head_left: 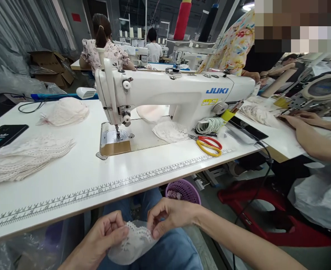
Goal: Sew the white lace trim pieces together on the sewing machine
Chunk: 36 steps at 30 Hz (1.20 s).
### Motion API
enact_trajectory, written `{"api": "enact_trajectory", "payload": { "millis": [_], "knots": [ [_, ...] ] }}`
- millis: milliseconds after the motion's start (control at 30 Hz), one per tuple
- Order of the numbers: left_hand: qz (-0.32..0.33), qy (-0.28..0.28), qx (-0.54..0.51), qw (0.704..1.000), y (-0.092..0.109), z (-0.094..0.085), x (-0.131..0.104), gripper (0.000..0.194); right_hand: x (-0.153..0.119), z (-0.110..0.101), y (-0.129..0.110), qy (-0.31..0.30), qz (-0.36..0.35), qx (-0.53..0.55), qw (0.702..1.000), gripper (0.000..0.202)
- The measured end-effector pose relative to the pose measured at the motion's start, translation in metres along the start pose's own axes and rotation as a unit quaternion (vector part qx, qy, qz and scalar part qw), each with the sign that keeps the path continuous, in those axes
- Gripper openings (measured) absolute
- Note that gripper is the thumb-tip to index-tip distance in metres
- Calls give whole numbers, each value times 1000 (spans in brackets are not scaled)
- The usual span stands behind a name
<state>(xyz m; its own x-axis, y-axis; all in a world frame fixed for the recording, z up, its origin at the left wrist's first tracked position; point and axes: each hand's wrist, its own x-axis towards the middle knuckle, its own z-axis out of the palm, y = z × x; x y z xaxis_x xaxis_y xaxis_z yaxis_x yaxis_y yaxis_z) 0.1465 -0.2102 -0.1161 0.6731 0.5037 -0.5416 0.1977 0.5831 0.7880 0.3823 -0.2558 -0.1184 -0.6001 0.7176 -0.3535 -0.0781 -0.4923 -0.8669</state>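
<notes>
Below the sewing machine [168, 88], over my lap and on the near side of it, I hold a white lace piece [133, 243]. Its long axis slants from lower left up to the right; the scalloped edge faces up toward the machine, and the rounded sheer side points down and left, toward me. With my left hand [105, 234] I pinch the left end of that edge, thumb pressed against curled fingers. With my right hand [169, 219] I grip the right end between thumb and bent forefinger, tips closed on the cloth, a small gap left behind them. My jeans [182, 247] are under the work.

Lower than the machine, past my right wrist, is a purple basket [187, 190]. Along the machine's near side, a printed ruler [120, 183] runs across the table [83, 168]. A lace oval [171, 131] lies on the machine's bed, with scissors [200, 139] just to the right of it. Left of the machine I see a lace stack [27, 159] beside a phone [6, 138]; far right of it, a co-worker's hands [303, 120].
</notes>
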Motion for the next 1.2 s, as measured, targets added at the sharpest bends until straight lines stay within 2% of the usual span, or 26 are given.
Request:
{"api": "enact_trajectory", "payload": {
  "millis": [200,333,400,500,633,767,867,933,1000,1067,1200],
  "knots": [
    [-7,2,-31,999,2,2,2,49,2,0,5,7,-32,8,999,43],
    [-6,18,-91,996,1,4,2,49,-4,-9,6,-18,-25,18,999,43],
    [-6,40,-127,991,1,6,2,48,-5,-13,6,-21,-22,16,999,48],
    [-16,87,-161,983,3,10,3,45,-1,-12,7,7,-32,-2,999,55],
    [-32,137,-183,973,4,12,0,48,7,-8,11,25,-18,23,999,53],
    [-16,113,-190,975,1,7,-2,50,4,-7,11,-22,15,36,999,55],
    [-2,59,-127,990,-2,5,1,50,-1,-6,6,-75,15,-8,997,59],
    [10,8,-26,1000,-3,5,6,49,0,-2,3,-54,-2,-45,998,60],
    [24,-28,82,996,-3,6,10,50,4,4,2,0,-16,-77,997,57],
    [41,-31,155,987,-3,7,13,50,10,12,1,39,-16,-94,995,51],
    [64,3,207,976,-5,6,12,43,17,24,1,65,-11,-102,993,42]
  ]
}}
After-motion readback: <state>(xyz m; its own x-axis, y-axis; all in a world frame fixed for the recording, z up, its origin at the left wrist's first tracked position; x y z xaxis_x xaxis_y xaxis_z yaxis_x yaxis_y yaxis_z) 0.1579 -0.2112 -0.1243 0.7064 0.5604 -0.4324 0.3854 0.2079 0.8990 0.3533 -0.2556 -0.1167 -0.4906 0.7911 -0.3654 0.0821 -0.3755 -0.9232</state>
